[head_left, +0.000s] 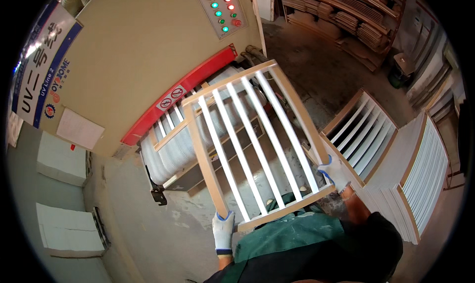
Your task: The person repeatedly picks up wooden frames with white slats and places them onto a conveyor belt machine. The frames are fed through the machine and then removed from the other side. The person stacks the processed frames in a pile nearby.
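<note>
I hold a slatted wooden panel (257, 139) with a tan frame and several white slats, tilted in the air in front of me. My left hand (223, 232), in a white glove with a blue cuff, grips its near left corner. My right hand (334, 171), gloved the same way, grips the right rail near the lower corner. A second slatted panel (170, 130) lies on the white roller (168, 154) at the mouth of a large beige machine (143, 50), under its red guard bar (183, 92).
Stacks of finished slatted panels (391, 159) stand to my right. A control panel (221, 10) with green and red lamps sits on the machine. Racks of wooden parts (346, 16) fill the far right. The floor is concrete (163, 238).
</note>
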The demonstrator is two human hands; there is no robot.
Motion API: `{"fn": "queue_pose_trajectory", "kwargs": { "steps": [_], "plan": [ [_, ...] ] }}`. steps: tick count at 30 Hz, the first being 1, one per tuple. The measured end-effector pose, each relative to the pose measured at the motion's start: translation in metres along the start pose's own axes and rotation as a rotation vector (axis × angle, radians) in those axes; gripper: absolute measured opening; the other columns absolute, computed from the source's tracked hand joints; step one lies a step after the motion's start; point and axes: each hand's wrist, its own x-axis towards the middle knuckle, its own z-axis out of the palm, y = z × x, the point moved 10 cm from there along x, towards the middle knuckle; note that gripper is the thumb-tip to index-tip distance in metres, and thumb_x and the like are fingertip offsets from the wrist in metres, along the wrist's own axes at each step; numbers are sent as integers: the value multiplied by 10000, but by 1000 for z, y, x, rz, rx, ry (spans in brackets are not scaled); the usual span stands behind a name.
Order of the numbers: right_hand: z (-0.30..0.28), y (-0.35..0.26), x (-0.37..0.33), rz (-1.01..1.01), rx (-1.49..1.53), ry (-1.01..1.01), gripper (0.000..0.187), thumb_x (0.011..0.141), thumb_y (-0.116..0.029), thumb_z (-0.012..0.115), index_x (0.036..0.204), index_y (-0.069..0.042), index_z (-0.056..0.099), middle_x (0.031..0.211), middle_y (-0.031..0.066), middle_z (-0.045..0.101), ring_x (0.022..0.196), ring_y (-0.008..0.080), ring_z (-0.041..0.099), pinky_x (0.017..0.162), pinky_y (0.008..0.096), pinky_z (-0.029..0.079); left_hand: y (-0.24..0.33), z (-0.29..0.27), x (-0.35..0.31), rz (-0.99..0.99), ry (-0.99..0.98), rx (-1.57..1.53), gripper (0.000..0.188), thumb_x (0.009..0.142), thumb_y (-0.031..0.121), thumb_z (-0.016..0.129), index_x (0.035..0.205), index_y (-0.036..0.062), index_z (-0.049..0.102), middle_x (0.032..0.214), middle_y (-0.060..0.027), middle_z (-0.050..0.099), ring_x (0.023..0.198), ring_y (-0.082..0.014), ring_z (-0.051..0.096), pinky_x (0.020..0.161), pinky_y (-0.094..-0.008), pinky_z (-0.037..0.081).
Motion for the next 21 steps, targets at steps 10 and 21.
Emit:
{"fn": "queue_pose_trajectory", "kwargs": {
  "steps": [10,21],
  "plan": [
    [124,-70,17,-109,-263,-217,598,701,-306,797,1150,59,646,1121,274,689,1028,390,690,868,419,556,-55,-66,-44,-178,114,-380,135,869,110,683,807,14,613,645,-17,587,543,-106,561,494,-288,424],
    [173,-125,32,-204,-112,-197,384,658,-251,803,864,59,708,804,244,705,831,363,723,741,424,552,-61,-103,27,-143,63,-382,199,893,157,696,757,43,605,594,-3,549,463,-117,513,445,-287,376]
  ]
}}
